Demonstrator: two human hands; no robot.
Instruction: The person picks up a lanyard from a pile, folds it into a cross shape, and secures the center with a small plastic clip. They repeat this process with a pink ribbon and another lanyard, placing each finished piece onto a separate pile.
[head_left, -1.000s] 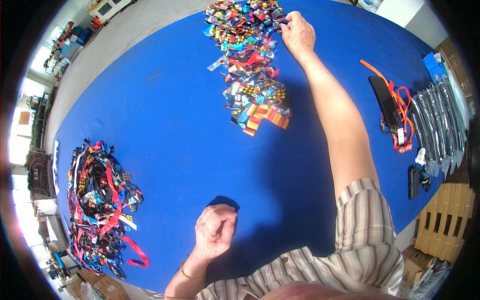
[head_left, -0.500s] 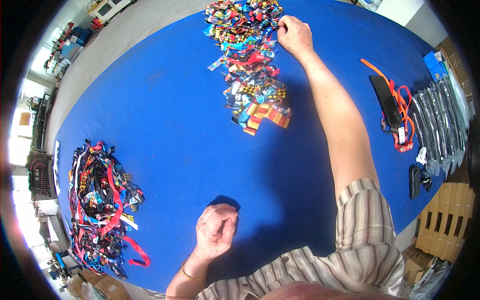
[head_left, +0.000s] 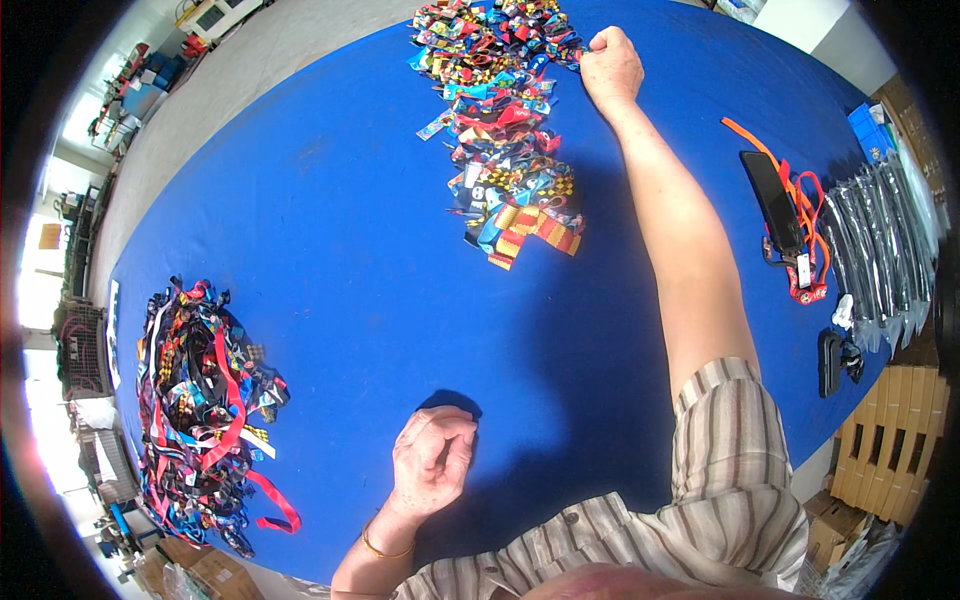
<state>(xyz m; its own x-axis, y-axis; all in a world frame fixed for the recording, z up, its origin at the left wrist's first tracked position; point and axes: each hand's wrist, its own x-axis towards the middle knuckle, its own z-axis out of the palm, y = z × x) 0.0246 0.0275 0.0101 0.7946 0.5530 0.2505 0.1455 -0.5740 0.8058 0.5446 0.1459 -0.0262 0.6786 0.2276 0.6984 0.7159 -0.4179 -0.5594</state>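
Note:
At the far middle of the blue table, my right hand (head_left: 612, 70) pinches what looks like a dark printed ribbon strip at the right edge of a long pile of colourful ribbon strips (head_left: 495, 110). The hand hides most of that strip. The pile runs toward me and ends in red and yellow checked pieces (head_left: 520, 228). My left hand (head_left: 434, 452) rests near the front edge, its fingers loosely curled and nothing visible in them. To its left lies a tangled heap of printed straps (head_left: 200, 410) with red and white lengths on top.
On the right lie a black phone (head_left: 772, 200), orange and red lanyards (head_left: 808, 240) and a stack of flat clear-wrapped packets (head_left: 875, 250). A small black object (head_left: 828, 362) sits nearer me. Cardboard pieces (head_left: 890, 440) stand beyond the table's right edge.
My right hand has moved a little to the right, drawing away from the far pile with the pinched strip stretching toward it. My left hand has stayed still.

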